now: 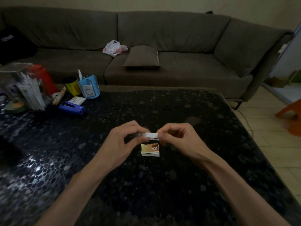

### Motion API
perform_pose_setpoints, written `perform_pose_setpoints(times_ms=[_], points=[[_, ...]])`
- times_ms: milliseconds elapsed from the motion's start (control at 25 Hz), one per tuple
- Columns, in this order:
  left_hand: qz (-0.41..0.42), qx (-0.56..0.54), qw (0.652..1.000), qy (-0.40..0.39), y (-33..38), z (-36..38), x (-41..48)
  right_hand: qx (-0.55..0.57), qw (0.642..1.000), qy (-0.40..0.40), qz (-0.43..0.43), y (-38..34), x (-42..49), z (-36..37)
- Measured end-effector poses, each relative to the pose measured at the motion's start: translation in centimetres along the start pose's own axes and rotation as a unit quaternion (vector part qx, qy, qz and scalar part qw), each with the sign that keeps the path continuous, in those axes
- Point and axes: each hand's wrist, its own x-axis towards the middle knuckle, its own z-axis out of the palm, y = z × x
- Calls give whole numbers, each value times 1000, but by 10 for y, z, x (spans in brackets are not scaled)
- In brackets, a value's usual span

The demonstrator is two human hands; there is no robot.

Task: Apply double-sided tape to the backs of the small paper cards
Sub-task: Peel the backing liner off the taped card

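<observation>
A small stack of paper cards (150, 149) lies on the dark pebble-patterned table (162, 185), the top card showing a yellow and brown picture. Just above the stack, both hands hold a white strip of double-sided tape (149, 135) stretched level between them. My left hand (121, 141) pinches the strip's left end with curled fingers. My right hand (177, 136) pinches its right end. The far side of the tape and my fingertips behind it are hidden.
At the table's back left stand a blue stapler (72, 108), a blue paper cup (88, 87), a yellow can (71, 85), a red bottle (44, 79) and a clear holder of papers (24, 88). A grey sofa (146, 46) runs behind. An orange stool (291, 118) stands right.
</observation>
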Motion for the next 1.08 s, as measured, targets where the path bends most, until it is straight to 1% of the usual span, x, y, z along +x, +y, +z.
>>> perform_pose_setpoints(times_ms=[160, 360, 440, 640, 800, 880, 1080], points=[[27, 45, 999, 14, 1, 6, 1, -18, 1000, -6, -14, 3, 2, 2], [-30, -21, 999, -35, 2, -5, 4, 15, 999, 32, -12, 0, 0, -6], [-22, -20, 999, -31, 4, -1, 3, 7, 1000, 24, -11, 0, 0, -5], [16, 40, 999, -20, 6, 10, 1, -21, 1000, -8, -5, 1, 3, 0], [0, -4, 999, -46, 6, 4, 3, 12, 1000, 21, -11, 0, 2, -4], [-4, -6, 998, -57, 5, 3, 4, -5, 1000, 26, -8, 0, 2, -5], [-1, -11, 999, -53, 2, 12, 6, -54, 998, 16, -19, 1, 6, 2]])
